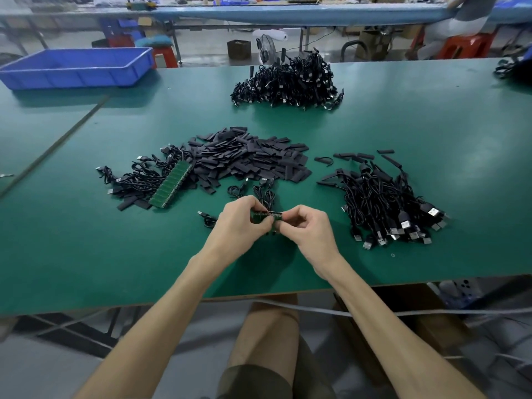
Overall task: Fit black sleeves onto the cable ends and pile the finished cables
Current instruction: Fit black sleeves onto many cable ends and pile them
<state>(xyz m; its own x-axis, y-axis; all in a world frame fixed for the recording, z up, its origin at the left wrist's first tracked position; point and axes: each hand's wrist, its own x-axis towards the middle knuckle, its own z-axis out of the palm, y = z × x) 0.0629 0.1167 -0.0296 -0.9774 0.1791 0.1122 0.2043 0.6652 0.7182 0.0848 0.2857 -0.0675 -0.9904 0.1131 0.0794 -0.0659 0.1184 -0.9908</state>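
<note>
A green board (266,214) is pinched at both ends by left hand (240,223) and right hand (306,228), sleeve heap (247,159) at twelve o'clock.

Item counts. Hands, two: left hand (239,223) and right hand (308,226), both pinching one short green board strip (266,214). One long green board strip (171,185) lies beyond the grip to its left. One heap of black sleeves (247,159) lies straight beyond the grip, its pieces too many to count. Cable piles, four: right cable pile (385,203) beside the grip, left cable pile (132,180) by the long strip, far cable pile (288,82) well beyond, and edge cable pile (512,67) far right. One blue tray (77,67) stands far left.
</note>
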